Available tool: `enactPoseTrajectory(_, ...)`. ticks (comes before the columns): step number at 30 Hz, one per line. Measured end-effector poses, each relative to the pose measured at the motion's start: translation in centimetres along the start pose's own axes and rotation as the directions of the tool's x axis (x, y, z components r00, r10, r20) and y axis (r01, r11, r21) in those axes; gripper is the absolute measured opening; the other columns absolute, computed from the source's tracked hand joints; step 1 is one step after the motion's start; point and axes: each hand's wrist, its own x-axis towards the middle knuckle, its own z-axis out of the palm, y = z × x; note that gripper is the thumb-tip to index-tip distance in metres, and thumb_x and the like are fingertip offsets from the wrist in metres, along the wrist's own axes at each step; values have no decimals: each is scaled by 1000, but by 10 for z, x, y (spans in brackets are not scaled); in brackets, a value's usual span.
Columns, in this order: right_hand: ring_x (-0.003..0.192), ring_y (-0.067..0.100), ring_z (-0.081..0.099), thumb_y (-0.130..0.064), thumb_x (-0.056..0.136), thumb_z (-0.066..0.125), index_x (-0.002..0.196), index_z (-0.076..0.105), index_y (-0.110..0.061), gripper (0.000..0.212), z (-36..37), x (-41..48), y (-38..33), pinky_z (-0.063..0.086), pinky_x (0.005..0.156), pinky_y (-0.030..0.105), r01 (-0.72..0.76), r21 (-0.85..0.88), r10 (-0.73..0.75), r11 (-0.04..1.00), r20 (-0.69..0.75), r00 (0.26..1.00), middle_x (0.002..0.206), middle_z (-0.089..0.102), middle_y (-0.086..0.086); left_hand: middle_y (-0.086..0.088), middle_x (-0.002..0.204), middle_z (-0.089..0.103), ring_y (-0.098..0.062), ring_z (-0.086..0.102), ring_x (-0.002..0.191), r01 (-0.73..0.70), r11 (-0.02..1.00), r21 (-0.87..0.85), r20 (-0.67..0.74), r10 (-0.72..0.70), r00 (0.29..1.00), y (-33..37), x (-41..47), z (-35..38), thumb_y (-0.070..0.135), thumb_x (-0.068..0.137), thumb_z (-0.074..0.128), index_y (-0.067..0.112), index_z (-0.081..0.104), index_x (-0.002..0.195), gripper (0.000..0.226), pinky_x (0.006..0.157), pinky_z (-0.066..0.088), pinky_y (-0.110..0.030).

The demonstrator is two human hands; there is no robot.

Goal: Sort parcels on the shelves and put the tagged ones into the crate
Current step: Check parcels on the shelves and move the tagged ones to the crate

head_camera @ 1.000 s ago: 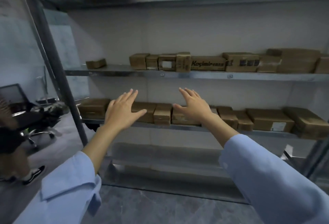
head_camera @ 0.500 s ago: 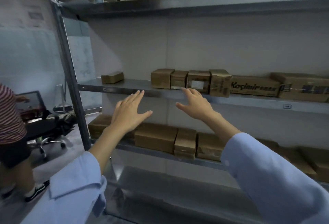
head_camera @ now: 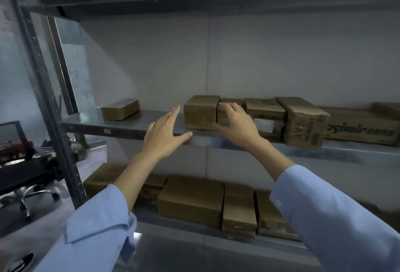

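A grey metal shelf (head_camera: 121, 124) carries plain brown cardboard parcels. Mid-shelf stands a squarish parcel (head_camera: 200, 111), with a smaller parcel (head_camera: 223, 117) touching it. Over the shelf's front edge the left hand (head_camera: 162, 135) hovers open. The right hand (head_camera: 240, 126), fingers spread, fronts the smaller parcel.

A wheeled office chair (head_camera: 32, 193) stands far left, below a dark monitor (head_camera: 9, 135).

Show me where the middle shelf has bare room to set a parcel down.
Bare stretch on the middle shelf between the lone box at left and the first box of the row; the left hand hovers there. From that box rightward the boxes stand packed side by side. The lower shelf is crowded too.
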Motion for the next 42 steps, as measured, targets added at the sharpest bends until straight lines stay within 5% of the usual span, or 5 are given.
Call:
enactPoseTrajectory(9,150,25,18,-57,89,60,153,30,-20,80,24,63,5,17,119,48,-88,-133,87,987,-13,996,156,37,4,4,158,31,-19,29,144,-67,973,-220,81,87,993,-42,97,33,53,86,64,31,23,154,82,114,25,-38)
enactPoseTrajectory(21,141,22,35,-55,87,64,145,42,-23,70,38,68,5,7,120,56,-153,-152,153,977,-9,988,146,49,1,7,141,49,-8,47,122,-65,783,-619,166,211,963,-67,139,77,38,81,77,25,40,144,74,98,39,-25)
enactPoseTrajectory(30,127,24,49,-37,83,77,140,49,-17,67,41,70,-11,39,108,45,-71,17,73,997,-130,989,134,57,5,23,125,48,10,45,111,-64,713,-698,77,163,984,-71,132,66,32,80,78,27,47,136,64,79,31,5)
enactPoseTrajectory(37,132,16,46,-38,88,71,144,44,-22,64,39,72,-33,41,108,34,-77,325,118,942,-109,987,144,50,1,29,116,54,11,53,109,-16,586,-810,28,66,997,-71,125,45,48,69,72,42,51,110,46,88,40,-8)
enactPoseTrajectory(42,119,15,55,-20,88,74,145,40,-20,67,34,73,-38,50,102,39,-87,470,170,878,-137,976,131,53,-3,11,134,51,-13,51,124,-36,584,-811,41,119,992,-77,120,37,23,75,83,32,45,128,66,107,43,-38)
